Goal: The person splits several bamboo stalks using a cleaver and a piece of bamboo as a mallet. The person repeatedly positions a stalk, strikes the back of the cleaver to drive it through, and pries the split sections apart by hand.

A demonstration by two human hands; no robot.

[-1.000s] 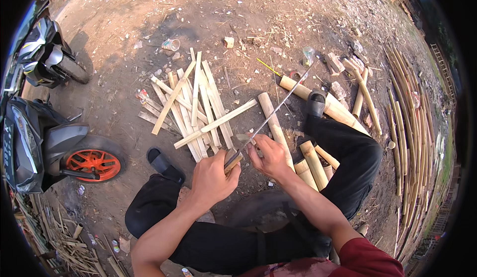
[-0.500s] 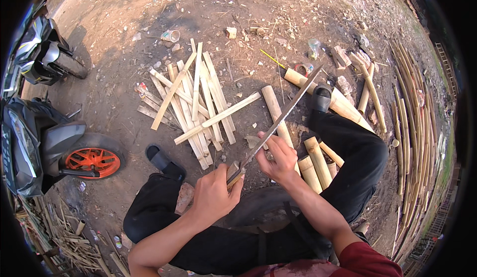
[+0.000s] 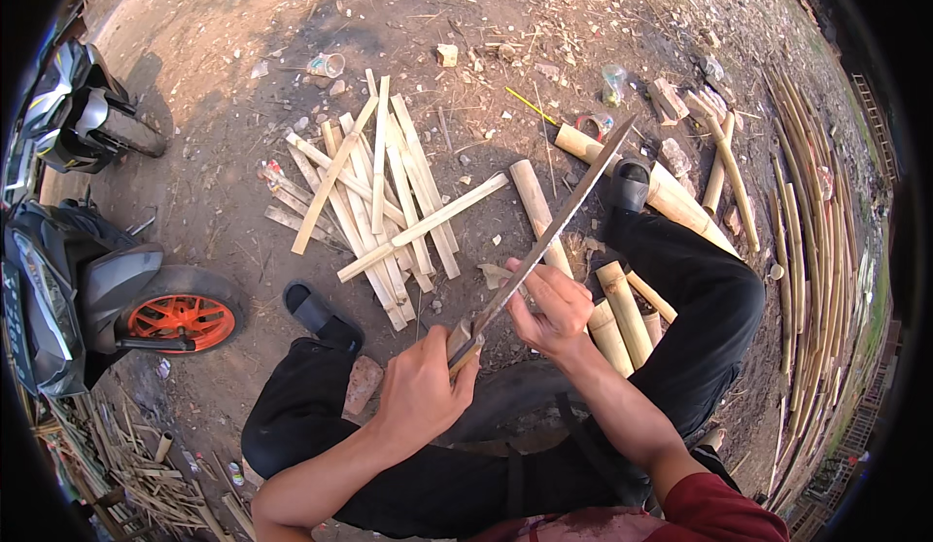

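Held above the ground (image 3: 224,192), the saw (image 3: 579,198) looks light, its blade thin and springy, best taken by the handle (image 3: 463,348) that the left hand (image 3: 425,384) clasps; the right hand (image 3: 554,311) curls at the blade, grip unclear.

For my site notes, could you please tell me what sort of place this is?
Probably an outdoor yard used for bamboo work: dirt ground, a pile of split strips and stacked long poles.
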